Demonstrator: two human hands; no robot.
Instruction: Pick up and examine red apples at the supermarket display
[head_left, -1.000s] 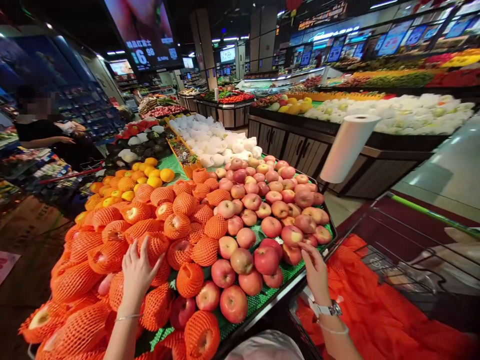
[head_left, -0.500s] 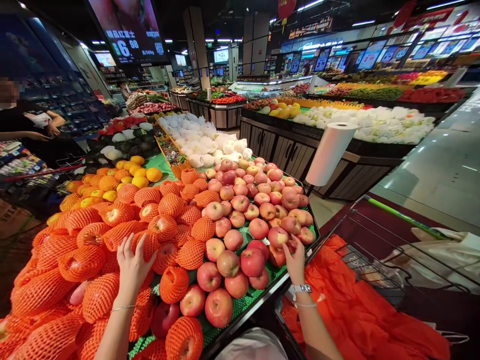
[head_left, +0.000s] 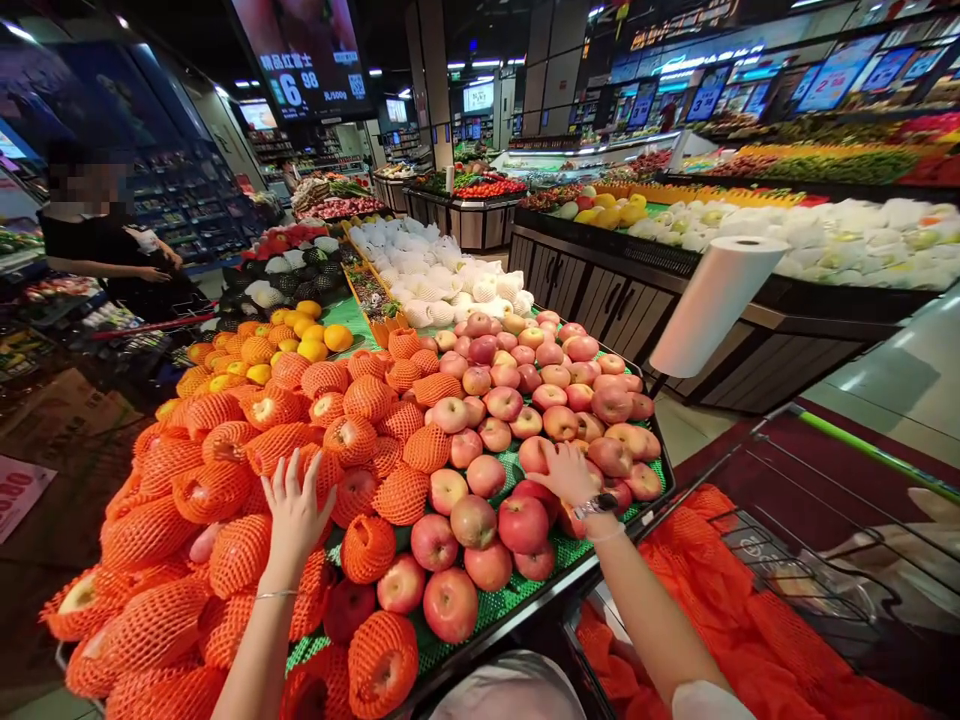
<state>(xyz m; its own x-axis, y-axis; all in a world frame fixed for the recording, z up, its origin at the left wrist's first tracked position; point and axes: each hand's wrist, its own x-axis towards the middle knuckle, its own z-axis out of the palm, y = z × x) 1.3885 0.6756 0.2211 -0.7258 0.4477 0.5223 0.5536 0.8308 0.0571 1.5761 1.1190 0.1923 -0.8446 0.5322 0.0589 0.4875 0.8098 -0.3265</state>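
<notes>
Now the left hand [head_left: 294,515] is open w/ fingers spread, palm resting on the netted apples [head_left: 240,550] at the left part of the display; it grips nothing. Right hand [head_left: 568,472] lies flat, fingers loosely open, on top of a bare apple [head_left: 534,455] near the right edge of the bare apples [head_left: 525,400], not closed around it. A watch [head_left: 596,505] is on that wrist. Roll of bags [head_left: 716,300] stands just right of the surface [head_left: 517,600], a cart [head_left: 825,540] beside it.
</notes>
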